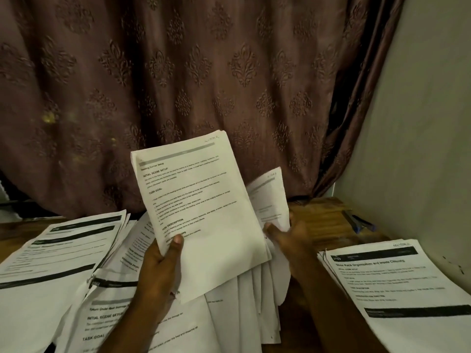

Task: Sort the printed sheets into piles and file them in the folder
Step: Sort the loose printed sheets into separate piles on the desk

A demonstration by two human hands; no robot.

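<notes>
A sheaf of printed sheets point(204, 212) is held upright above the wooden tabletop point(323, 225), tilted toward the camera so that the top page's headings can be read; that is probably why it is lifted rather than left flat. The left hand point(160, 271) has its grip closed on the sheaf's lower left edge, the thumb pressed on the printed face and the fingers hidden behind. The right hand point(288, 238) sits just right of the sheaf, its thumb against a second sheet point(270, 197) that fans out behind the front page. This looks like a pinch to peel that sheet away, though its fingers are hidden by paper and motion blur, so how firmly the grip is closed cannot be told.

Below the sheaf, loose pages point(254, 301) hang and spread downward, seemingly still unsorted. Left of the sheaf, a pile point(58, 250) of pages with black header bars lies overlapped and skewed, with more sheets spilling toward the near edge. Right of the sheaf, well apart from it, a squarer pile point(397, 289) rests against the pale wall point(420, 123). Judged from this, sorting is under way and filing is not yet begun; no folder can be identified.

Open room is scarce: bare wood shows only between the sheaf and the right pile, where a dark blue object point(356, 221), too blurred to name, lies. Behind the sheaf a patterned curtain point(178, 85) closes off the far edge.
</notes>
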